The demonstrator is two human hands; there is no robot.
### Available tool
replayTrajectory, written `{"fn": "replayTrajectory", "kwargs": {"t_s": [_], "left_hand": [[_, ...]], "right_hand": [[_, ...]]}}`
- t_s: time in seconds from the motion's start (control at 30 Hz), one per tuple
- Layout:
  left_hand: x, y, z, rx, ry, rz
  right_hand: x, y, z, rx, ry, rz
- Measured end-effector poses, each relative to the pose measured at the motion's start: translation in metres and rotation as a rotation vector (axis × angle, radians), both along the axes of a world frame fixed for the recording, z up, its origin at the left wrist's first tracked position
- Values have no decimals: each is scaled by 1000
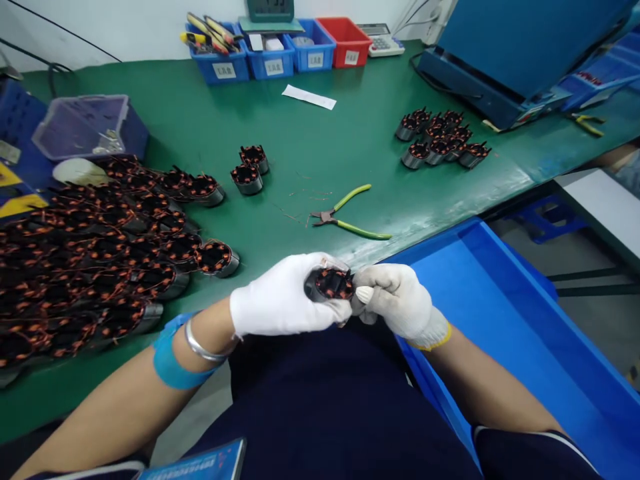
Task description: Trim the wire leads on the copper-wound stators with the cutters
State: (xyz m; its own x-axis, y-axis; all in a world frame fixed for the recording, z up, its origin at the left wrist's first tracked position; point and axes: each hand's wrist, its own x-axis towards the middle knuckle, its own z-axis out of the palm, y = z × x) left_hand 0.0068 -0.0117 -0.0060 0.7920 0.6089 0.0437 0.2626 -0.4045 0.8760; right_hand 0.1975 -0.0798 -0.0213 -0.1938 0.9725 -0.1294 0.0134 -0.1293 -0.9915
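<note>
Holding a wound core in the white-gloved left grip, with fingers wrapped round its outer side and copper coils turned upward. Held in front of the dark shirt, by the near edge of the green tabletop. Meeting the core's right side with the gloved right grip, narrow, with thumb and fingers bunched together; hard to tell from this angle whether pinching a wire end there or only pressing on the rim.

Facing green-handled cutters just beyond the hands, lying with handles spread, near thin copper scraps. Showing a pair of cores farther left, side by side, and a crowd of similar cores with loose wire ends along the left side, in front of a purple bin. Grouped at far right, a smaller cluster of cores near a blue machine. Backed by three blue bins, a red bin and a calculator in a row. Flanked by a large blue tray, beside the right forearm.
</note>
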Motion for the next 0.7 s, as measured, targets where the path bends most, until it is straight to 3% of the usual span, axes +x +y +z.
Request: {"fn": "replayTrajectory", "kwargs": {"t_s": [0.1, 0.17, 0.2, 0.33, 0.43, 0.57, 0.7], "left_hand": [[2, 2, -7, 459, -103, 93], [3, 1, -12, 648, -157, 104], [4, 1, -14, 682, -161, 109], [5, 2, -16, 628, -171, 155], [6, 2, -15, 601, -163, 152], [7, 2, -12, 550, -30, 179], [4, 9, -8, 421, 255, 278]], "right_hand": [[-7, -3, -12, -231, 271, -62], [-5, -5, -13, -232, 222, -61], [-1, -6, -10, -151, 96, -64], [17, -4, 5, 555, -686, -108], [25, 2, 9, 918, -1000, 31], [39, 9, 10, 1003, -1127, 183], [66, 20, 12, 874, -1152, 177]]}}
